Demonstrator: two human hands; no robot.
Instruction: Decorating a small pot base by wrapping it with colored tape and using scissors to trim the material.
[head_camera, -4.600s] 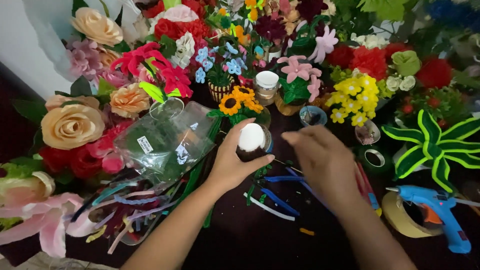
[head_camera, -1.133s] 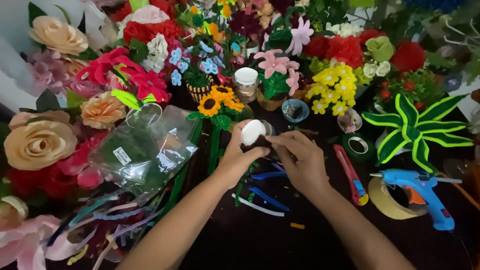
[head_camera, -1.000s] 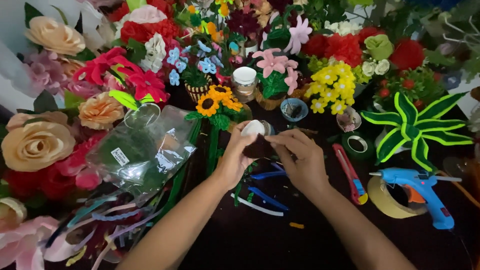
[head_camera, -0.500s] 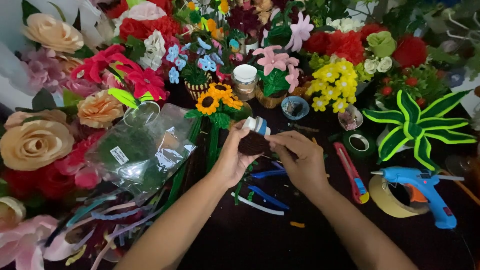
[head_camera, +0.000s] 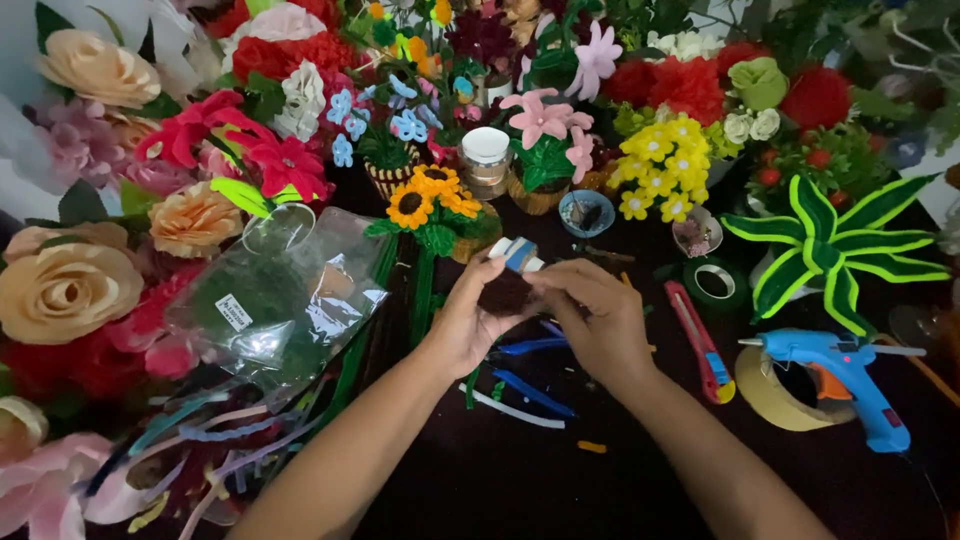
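A small dark pot w/ white-and-blue top is gripped by both hands, left & right, above the dark counter, near a sunflower bunch.

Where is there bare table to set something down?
Bare dark table lies between the forearms, below the loose pipe cleaners. Crowded elsewhere: plastic bag left, utility knife, tape roll and glue gun right, flowers behind.

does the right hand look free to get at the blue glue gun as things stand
Probably not at once: the right hand is pinching the small dark piece with the left hand. The path to the blue glue gun looks open.
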